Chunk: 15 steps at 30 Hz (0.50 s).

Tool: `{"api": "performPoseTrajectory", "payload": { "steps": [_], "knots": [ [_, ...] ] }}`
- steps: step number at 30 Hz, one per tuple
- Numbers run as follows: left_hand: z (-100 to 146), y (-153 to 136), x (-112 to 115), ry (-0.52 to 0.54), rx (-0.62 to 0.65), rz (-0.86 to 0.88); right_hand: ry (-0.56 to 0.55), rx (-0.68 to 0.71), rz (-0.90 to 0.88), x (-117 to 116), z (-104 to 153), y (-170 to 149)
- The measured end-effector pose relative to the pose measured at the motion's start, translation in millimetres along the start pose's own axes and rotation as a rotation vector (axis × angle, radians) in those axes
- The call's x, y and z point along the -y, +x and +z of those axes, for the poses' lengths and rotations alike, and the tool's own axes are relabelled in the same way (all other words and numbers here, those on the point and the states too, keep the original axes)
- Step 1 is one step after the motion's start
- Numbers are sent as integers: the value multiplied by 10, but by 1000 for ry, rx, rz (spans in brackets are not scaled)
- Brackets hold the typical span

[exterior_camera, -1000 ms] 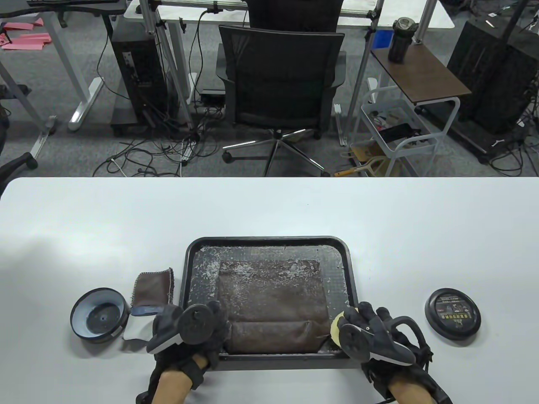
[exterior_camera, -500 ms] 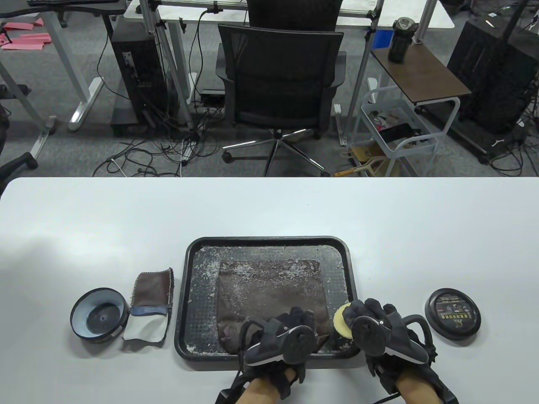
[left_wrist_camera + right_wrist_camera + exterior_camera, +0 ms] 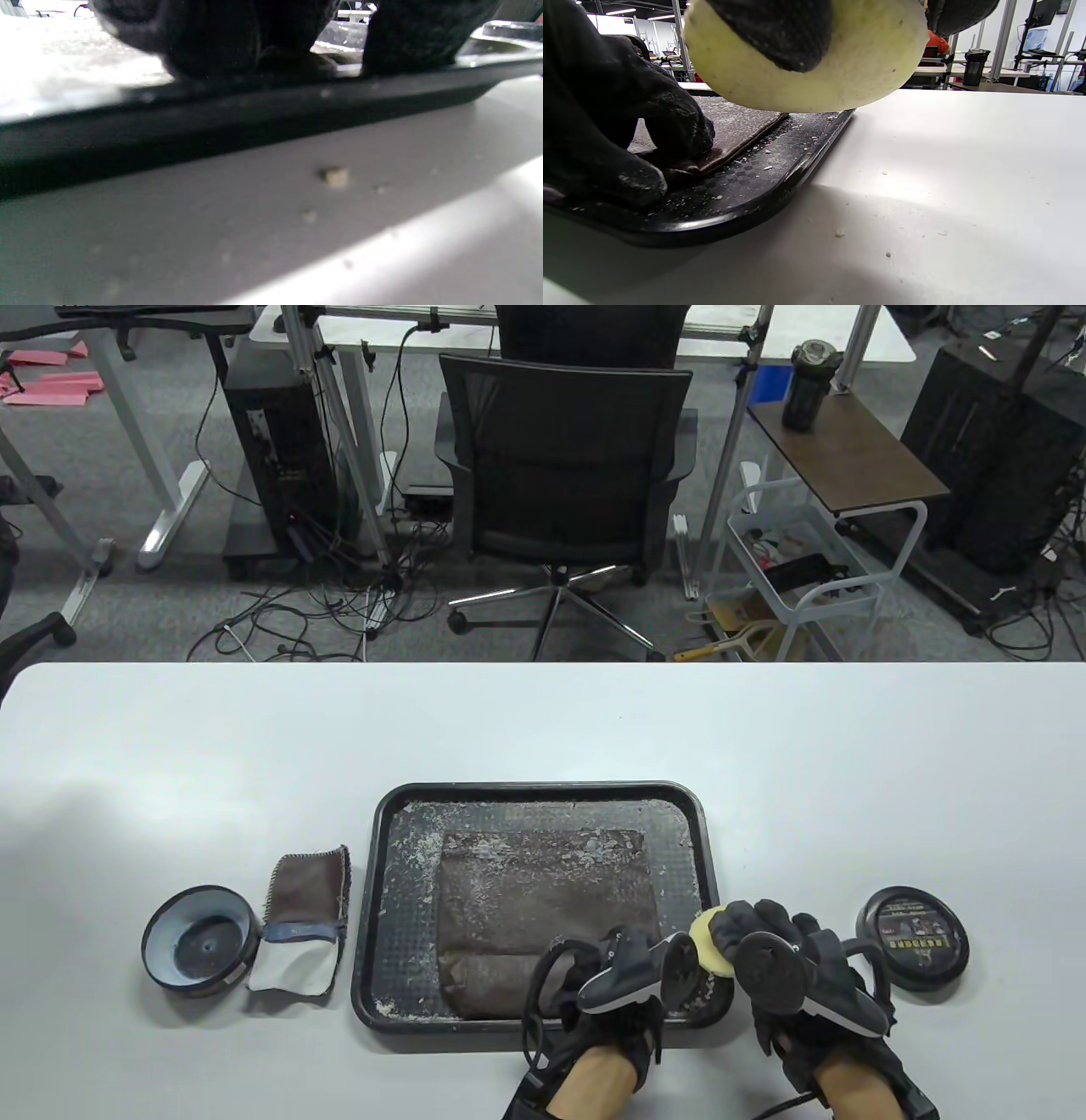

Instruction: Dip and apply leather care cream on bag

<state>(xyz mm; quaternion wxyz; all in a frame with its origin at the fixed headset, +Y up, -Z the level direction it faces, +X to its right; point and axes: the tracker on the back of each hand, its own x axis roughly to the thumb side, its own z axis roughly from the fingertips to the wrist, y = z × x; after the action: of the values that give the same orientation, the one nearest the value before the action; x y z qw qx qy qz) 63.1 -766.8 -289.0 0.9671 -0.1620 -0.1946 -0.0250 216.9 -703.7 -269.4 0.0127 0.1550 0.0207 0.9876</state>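
The right hand pinches the yellow sponge over the tray's near right corner; the bag lies just left, pressed flat-fingered by the left hand.

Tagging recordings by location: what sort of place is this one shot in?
Most likely an office or lab workspace, not a home. Behind the white table stand a mesh office chair, a desktop computer tower with loose cables on grey carpet, and a small rolling cart.
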Motion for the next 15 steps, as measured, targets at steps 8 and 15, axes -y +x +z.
{"api": "performPoseTrajectory", "payload": {
  "steps": [8, 15],
  "knots": [
    [12, 48, -29, 51, 47, -20, 3, -8, -4, -1, -2, -11],
    [60, -127, -76, 126, 50, 112, 1, -15, -7, -5, -6, -31]
  ]
}}
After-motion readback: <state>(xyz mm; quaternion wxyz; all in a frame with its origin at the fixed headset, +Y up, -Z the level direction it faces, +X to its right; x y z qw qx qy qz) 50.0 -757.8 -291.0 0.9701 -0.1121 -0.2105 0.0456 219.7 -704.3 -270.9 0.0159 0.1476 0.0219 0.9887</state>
